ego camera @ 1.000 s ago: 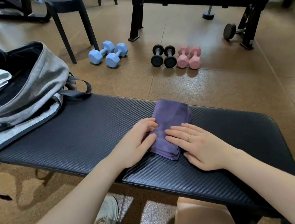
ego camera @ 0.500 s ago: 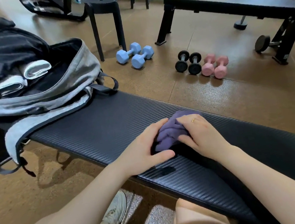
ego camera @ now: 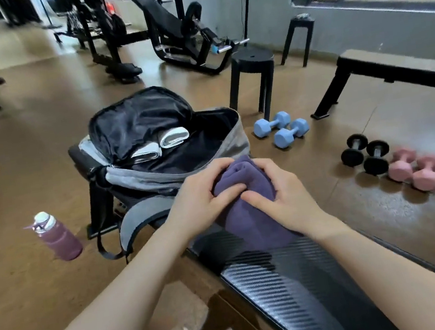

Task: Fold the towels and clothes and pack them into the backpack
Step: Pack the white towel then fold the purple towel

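Observation:
A folded purple towel (ego camera: 254, 215) is lifted above the black bench (ego camera: 296, 274), close to the backpack's near rim. My left hand (ego camera: 201, 198) grips its left side and my right hand (ego camera: 284, 194) grips its right side, thumbs on top. The grey backpack (ego camera: 232, 137) lies open at the bench's far end. Two rolled white towels (ego camera: 160, 145) sit inside it on the dark lining.
A pink water bottle (ego camera: 56, 238) stands on the floor to the left. Blue dumbbells (ego camera: 281, 129), black dumbbells (ego camera: 363, 155) and pink dumbbells (ego camera: 415, 169) lie on the floor to the right. A black stool (ego camera: 252, 76) and a second bench (ego camera: 393, 70) stand behind.
Both hands closed round the towel, bunched it up off the bench and carried it left towards the open backpack. My view has turned to the backpack.

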A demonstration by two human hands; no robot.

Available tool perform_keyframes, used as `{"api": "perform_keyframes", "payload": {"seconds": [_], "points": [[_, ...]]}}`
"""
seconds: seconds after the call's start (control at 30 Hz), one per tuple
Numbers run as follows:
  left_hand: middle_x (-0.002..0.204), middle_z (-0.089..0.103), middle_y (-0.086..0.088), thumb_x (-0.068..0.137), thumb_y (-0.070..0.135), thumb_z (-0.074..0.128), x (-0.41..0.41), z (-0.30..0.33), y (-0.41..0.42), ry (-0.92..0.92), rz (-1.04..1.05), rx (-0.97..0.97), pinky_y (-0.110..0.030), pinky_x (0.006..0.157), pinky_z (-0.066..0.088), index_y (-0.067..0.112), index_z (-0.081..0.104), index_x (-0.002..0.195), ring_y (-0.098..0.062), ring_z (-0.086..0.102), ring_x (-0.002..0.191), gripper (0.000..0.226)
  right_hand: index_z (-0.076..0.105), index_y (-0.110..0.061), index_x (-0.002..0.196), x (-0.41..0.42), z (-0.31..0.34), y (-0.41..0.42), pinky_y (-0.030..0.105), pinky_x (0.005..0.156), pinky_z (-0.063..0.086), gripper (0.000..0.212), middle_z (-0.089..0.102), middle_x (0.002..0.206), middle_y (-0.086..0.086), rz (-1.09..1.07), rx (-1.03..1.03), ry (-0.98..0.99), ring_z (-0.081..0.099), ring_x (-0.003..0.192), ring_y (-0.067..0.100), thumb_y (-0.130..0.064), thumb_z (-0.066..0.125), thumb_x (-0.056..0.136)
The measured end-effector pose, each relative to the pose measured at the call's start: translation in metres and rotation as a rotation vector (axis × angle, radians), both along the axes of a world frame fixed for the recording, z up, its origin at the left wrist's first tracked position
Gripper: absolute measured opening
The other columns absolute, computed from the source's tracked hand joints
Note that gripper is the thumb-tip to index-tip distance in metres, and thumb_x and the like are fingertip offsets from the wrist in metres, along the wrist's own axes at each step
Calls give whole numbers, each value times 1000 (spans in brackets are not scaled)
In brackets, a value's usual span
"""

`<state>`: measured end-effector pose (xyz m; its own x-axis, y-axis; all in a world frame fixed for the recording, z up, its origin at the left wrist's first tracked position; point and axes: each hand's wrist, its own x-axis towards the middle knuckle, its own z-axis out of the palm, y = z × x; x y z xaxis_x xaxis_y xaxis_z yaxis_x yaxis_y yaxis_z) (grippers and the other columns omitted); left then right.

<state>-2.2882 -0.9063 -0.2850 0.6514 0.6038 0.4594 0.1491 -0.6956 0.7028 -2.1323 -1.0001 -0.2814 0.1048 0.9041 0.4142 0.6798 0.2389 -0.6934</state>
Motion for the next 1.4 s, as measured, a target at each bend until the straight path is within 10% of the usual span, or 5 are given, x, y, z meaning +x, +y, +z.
{"api": "perform_keyframes", "payload": {"seconds": [0.33, 0.5, 0.77, 1.0, 1.4], "points": [[97, 63, 5, 97, 26, 41, -11, 18, 188, 50, 247, -110, -30, 79, 44, 20, 47, 124, -19, 61, 84, 28, 55, -27, 102, 12, 40, 182, 6, 67, 38, 12, 60, 91, -20, -4, -214, 66, 55, 80, -12, -30, 58, 90], [121, 55, -5, 95, 31, 47, 4, -5, 279, 534, 339, 184, -38, 86, 43, 16, 48, 129, -26, 51, 111, 37, 64, -19, 102, 24, 33, 233, 32, 80, 51, 17, 68, 99, 1, -82, -348, 442, 66, 90, 15, -31, 55, 93], [86, 66, -9, 35, 28, 87, 22, -39, 322, 929, 449, 684, -25, 48, 41, 14, 70, 94, -26, 59, 66, 64, 62, -1, 99, 34, -9, 287, 40, 78, 47, 32, 65, 97, 17, -348, -444, 529, 61, 86, 29, -31, 58, 91], [60, 54, -5, 44, 6, 81, 17, -29, 334, 863, 458, 661, -20, 39, 16, 11, 58, 68, -25, 54, 44, 35, 62, -10, 92, 33, -21, 297, 31, 74, 46, 23, 64, 92, 8, -260, -520, 605, 61, 81, 21, -32, 55, 93], [106, 67, -8, 86, 22, 59, 31, 36, 368, 397, 520, 145, -33, 77, 40, 13, 65, 100, -30, 56, 103, 18, 57, -3, 79, -4, -33, 377, 31, 65, 40, 25, 53, 74, 11, -253, -465, 760, 51, 71, 20, -26, 61, 90]]}}
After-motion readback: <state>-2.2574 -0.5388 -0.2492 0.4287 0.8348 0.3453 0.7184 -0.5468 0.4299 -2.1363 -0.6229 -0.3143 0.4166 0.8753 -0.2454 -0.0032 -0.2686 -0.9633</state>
